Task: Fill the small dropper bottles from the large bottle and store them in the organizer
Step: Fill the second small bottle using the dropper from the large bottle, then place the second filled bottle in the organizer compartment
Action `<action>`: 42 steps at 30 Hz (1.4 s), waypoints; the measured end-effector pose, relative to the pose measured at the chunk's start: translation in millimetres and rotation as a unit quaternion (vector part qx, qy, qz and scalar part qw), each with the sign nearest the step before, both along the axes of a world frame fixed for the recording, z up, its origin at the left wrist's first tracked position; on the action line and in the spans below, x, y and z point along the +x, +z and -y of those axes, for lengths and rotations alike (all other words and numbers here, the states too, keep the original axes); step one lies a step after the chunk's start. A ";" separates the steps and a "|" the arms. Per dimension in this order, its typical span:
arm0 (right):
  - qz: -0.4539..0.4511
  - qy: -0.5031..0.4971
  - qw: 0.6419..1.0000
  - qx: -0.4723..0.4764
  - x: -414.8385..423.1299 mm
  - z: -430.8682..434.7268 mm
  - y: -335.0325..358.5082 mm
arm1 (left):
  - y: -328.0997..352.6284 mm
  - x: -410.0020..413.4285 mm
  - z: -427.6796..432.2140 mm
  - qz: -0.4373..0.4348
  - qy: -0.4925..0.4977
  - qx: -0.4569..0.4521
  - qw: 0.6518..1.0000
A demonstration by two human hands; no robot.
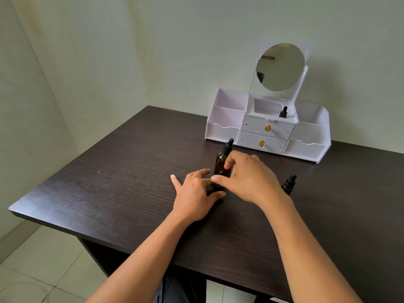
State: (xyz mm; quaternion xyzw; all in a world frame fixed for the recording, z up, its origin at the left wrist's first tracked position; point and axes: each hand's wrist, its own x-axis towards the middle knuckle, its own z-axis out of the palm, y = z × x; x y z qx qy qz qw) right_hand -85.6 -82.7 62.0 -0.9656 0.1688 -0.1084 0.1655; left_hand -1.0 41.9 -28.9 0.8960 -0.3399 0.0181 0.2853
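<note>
Small dropper bottle [217, 187], on bench [109, 171]: body gripped by fingers of left hand [194, 193], cap pinched by right hand [247, 178]. Risk: knuckles tipping large bottle [221, 160] just behind.

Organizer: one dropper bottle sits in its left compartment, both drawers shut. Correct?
No. Head view shows the dropper bottle in the centre tray of the organizer, under the mirror, not at the left. Both drawers are shut.
</note>
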 end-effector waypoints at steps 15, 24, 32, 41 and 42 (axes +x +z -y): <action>-0.010 0.029 1.000 -0.003 1.5 2.0 -3.9 | -0.4 -0.2 1.0 0.003 0.000 0.007 1.000; -0.030 0.053 0.997 0.042 10.7 3.6 -14.3 | -1.3 0.8 1.1 0.007 -0.004 0.001 1.000; -0.003 -0.021 1.000 0.007 9.9 -2.0 -24.6 | 1.3 -0.6 0.8 0.006 -0.006 0.014 1.000; 0.088 -0.065 0.991 0.076 -3.2 6.0 -35.4 | 2.4 -3.7 0.0 -0.011 0.016 -0.021 1.000; 0.103 -0.073 0.989 0.083 -5.7 11.8 -31.6 | 3.0 -3.8 0.6 -0.019 0.025 -0.032 0.999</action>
